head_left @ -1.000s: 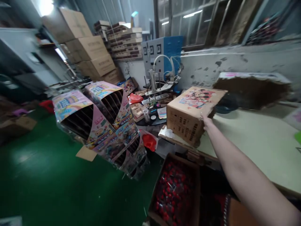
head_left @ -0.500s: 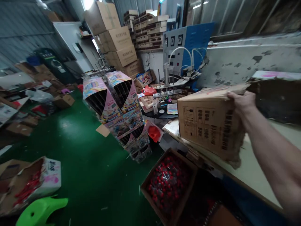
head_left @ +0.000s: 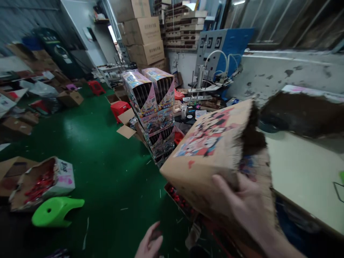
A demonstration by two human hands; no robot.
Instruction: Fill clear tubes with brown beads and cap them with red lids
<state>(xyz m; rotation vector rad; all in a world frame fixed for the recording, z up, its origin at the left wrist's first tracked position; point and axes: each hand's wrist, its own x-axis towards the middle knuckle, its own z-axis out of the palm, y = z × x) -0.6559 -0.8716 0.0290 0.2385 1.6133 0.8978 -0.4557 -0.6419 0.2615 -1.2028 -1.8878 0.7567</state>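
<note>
A torn-edged cardboard box (head_left: 193, 168) with a colourful cartoon print is tilted in front of me, its open end turned to the right. My right hand (head_left: 242, 197) grips the box by its ragged rim, thumb outside and fingers over the edge. Low in the middle, my left hand (head_left: 150, 242) hangs over the floor with fingers apart and curled a little, touching nothing. Partly hidden beneath the held box is a carton of small red pieces (head_left: 174, 195).
Stacked display boxes (head_left: 150, 96) stand ahead. A pale worktable (head_left: 303, 168) lies right, a machine with a blue side panel (head_left: 225, 53) behind. On the green floor (head_left: 107, 200) at left are a green stool (head_left: 53, 211) and a carton of red items (head_left: 64, 175).
The cardboard box has come off the worktable, moved left and nearer, and turned to show its printed side and open end. My left hand has come into view.
</note>
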